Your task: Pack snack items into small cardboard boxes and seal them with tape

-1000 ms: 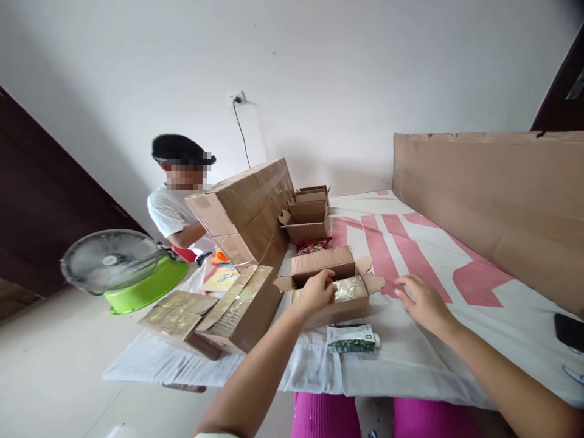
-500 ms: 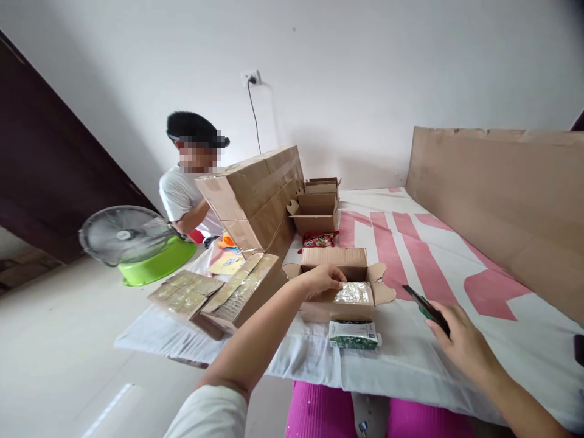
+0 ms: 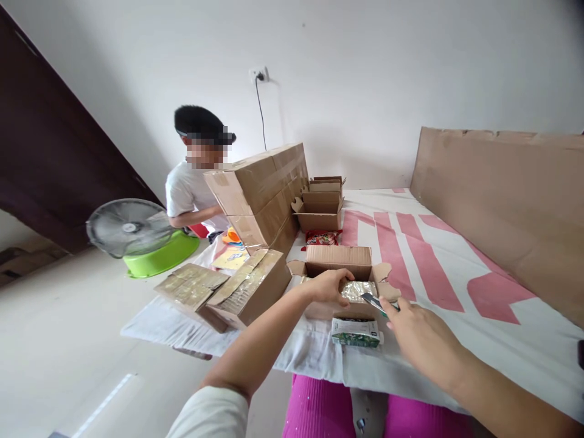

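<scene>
An opened cardboard box [image 3: 340, 254] stands before me on the cloth, its flaps folded out. In it lies a shiny, silvery plastic-wrapped package [image 3: 359, 290]. My left hand [image 3: 329, 287] reaches into the box, thumb and fingers curled around the package's left end. A utility knife [image 3: 373, 300] is gripped in my right hand [image 3: 417, 328], its blade pointing left over the package's right part. Whether the blade touches the wrapping I cannot tell. Just in front of the box lies a green and white carton [image 3: 357, 333] with a white cap.
Two taped boxes [image 3: 249, 286] stand left of the open box. Behind them rises a stack of taped cartons [image 3: 269, 194]. Open boxes [image 3: 318, 213] and a red packet [image 3: 322, 237] lie farther back. A person [image 3: 191, 188] sits beyond the stack, near a fan [image 3: 130, 228]. Large cardboard [image 3: 497, 201] stands right.
My right hand has brought the knife leftward from beside the box to the package. My left hand's fingers have spread around the package's left end. The view has shifted slightly.
</scene>
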`<action>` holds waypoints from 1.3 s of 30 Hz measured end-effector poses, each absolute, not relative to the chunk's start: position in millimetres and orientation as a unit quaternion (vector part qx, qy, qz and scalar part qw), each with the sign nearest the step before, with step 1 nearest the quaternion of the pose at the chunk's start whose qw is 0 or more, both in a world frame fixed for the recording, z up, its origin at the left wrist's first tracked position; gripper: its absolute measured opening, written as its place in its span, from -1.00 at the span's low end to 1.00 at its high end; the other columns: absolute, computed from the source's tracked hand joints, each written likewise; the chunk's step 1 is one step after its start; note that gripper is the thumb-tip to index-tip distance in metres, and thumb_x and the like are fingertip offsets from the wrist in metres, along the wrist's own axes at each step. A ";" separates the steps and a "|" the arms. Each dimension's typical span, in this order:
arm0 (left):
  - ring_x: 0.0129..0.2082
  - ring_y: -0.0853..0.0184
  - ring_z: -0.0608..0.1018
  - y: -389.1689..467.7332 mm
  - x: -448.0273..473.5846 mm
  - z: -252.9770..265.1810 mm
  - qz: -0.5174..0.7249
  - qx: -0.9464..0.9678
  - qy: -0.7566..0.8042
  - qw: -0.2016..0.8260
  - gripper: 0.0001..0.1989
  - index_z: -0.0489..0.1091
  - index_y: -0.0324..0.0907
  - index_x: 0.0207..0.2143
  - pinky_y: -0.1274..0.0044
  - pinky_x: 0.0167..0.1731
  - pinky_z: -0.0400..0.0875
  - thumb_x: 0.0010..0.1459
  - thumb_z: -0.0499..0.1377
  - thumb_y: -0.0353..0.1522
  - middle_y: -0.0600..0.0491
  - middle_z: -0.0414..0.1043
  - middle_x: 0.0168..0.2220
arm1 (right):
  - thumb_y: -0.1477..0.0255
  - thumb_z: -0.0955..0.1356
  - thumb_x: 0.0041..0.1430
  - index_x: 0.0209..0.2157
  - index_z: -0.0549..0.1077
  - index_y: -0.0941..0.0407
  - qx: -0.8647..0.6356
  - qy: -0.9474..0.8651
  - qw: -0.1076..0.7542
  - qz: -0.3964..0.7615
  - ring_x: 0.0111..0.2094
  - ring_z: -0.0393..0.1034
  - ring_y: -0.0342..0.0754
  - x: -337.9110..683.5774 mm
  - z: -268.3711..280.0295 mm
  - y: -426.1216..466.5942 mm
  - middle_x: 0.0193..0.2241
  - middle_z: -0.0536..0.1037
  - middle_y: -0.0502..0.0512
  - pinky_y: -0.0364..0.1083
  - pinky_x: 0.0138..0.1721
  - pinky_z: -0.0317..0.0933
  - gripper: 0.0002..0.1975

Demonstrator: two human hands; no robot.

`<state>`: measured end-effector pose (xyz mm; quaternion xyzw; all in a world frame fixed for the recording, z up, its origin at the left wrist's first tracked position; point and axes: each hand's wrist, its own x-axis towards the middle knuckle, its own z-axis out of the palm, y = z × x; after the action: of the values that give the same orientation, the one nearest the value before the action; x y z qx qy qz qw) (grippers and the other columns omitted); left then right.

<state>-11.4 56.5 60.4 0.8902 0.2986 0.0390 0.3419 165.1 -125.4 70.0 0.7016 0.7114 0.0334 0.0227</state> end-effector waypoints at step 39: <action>-0.34 0.27 0.51 45.8 -19.6 51.8 0.092 0.894 0.308 0.312 -0.28 0.28 -0.16 0.03 0.54 -0.39 0.33 -0.25 0.40 -0.31 0.09 0.44 -0.32 | 0.46 0.20 0.24 0.22 0.24 0.04 0.689 0.723 -0.034 -0.025 -0.18 0.50 0.09 176.1 71.2 -98.4 0.02 0.49 0.21 -0.02 -0.24 0.30 -0.50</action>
<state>-19.6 45.8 51.8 0.8940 0.3081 0.0920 0.3121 176.1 -98.4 71.2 0.6893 0.7233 -0.0254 -0.0344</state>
